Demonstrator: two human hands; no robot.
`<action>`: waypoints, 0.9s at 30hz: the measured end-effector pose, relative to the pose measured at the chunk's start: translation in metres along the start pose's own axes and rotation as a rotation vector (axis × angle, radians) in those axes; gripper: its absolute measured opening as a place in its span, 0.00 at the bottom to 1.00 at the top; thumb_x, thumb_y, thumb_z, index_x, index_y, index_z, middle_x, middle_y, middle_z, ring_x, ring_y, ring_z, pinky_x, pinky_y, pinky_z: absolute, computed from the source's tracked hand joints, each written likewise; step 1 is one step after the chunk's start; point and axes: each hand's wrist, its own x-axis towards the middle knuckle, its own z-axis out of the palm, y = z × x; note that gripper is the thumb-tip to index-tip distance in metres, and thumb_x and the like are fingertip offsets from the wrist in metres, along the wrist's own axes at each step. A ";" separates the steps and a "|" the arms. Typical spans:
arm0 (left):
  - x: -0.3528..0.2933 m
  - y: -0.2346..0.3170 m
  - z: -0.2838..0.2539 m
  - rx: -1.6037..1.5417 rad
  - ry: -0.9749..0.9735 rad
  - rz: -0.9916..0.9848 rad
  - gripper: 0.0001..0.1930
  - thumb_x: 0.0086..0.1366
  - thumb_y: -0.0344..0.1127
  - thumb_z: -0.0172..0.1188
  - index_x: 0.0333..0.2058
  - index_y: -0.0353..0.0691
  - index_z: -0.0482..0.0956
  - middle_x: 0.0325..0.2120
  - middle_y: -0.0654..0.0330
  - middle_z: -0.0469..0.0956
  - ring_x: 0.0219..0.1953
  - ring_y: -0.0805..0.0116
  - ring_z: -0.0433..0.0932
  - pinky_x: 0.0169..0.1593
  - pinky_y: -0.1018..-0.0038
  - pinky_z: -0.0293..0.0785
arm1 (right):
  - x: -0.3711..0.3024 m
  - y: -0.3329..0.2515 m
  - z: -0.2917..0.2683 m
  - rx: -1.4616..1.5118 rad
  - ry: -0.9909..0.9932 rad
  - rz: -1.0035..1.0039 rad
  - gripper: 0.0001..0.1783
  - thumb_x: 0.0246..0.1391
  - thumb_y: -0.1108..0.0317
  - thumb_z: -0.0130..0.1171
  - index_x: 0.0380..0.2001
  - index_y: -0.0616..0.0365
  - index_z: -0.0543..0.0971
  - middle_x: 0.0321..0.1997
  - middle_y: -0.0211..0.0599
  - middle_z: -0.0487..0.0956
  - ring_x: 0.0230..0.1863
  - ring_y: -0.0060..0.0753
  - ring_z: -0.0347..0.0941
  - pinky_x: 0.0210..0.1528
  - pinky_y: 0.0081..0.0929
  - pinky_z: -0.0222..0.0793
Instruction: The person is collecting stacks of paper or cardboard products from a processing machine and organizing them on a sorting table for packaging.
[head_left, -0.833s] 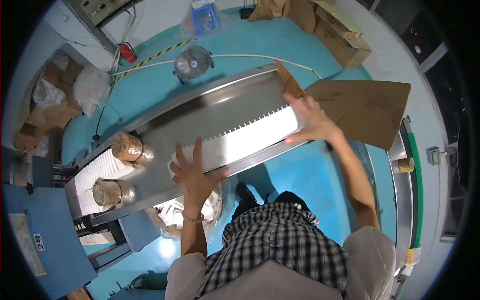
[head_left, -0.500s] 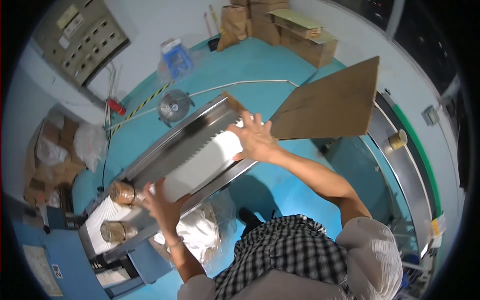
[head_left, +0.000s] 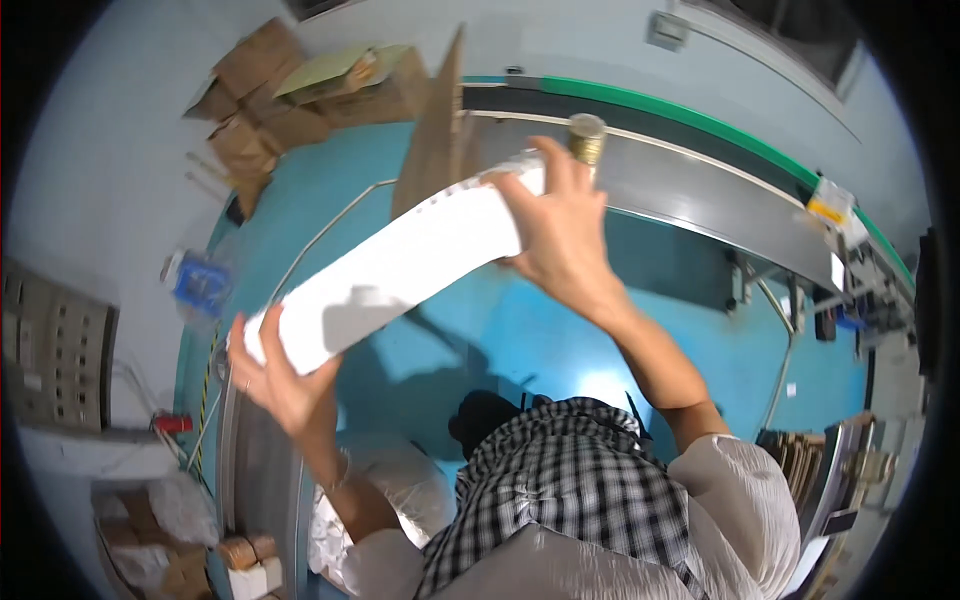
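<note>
A long white row of what look like thin flat pieces (head_left: 400,260), pressed together with a ridged upper edge, is held aloft between my two hands. My left hand (head_left: 285,375) grips its lower left end, fingers over the end and thumb along the near side. At the upper right end, my right hand (head_left: 565,225) clasps it with fingers bent over the far edge. Just beyond that hand stands a jar with a gold-coloured band (head_left: 587,142) on a metal conveyor (head_left: 690,180). The exact kind of the white pieces cannot be made out.
A large brown cardboard sheet (head_left: 432,130) stands upright behind the white row. The metal trough (head_left: 262,465) lies at lower left, beside an amber-coloured jar (head_left: 245,550). Bags with white material (head_left: 335,525) are below my left forearm. Cardboard boxes (head_left: 370,95) sit by the wall.
The white row has been lifted out of the metal trough, with both hands on it. My view has turned right, toward the conveyor with the jar.
</note>
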 end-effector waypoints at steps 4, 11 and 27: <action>0.032 0.102 0.103 -0.226 -0.021 0.327 0.41 0.36 0.39 0.81 0.55 0.55 0.77 0.63 0.47 0.61 0.62 0.40 0.60 0.62 0.49 0.59 | -0.030 0.112 -0.059 -0.199 0.085 0.275 0.39 0.30 0.65 0.80 0.53 0.40 0.79 0.68 0.51 0.62 0.62 0.64 0.62 0.53 0.59 0.66; 0.007 0.286 0.237 -0.546 -0.413 0.509 0.41 0.37 0.40 0.82 0.55 0.61 0.77 0.65 0.57 0.56 0.65 0.41 0.53 0.60 0.43 0.55 | -0.112 0.240 -0.125 -0.543 0.053 0.767 0.47 0.27 0.61 0.84 0.57 0.41 0.76 0.70 0.49 0.59 0.65 0.62 0.59 0.58 0.61 0.66; 0.046 0.464 0.481 -0.756 -0.922 0.362 0.53 0.39 0.58 0.80 0.66 0.54 0.66 0.68 0.43 0.56 0.70 0.35 0.51 0.66 0.44 0.60 | -0.089 0.588 -0.127 -0.090 -0.444 1.036 0.66 0.22 0.37 0.82 0.66 0.52 0.66 0.59 0.62 0.73 0.58 0.59 0.74 0.57 0.45 0.73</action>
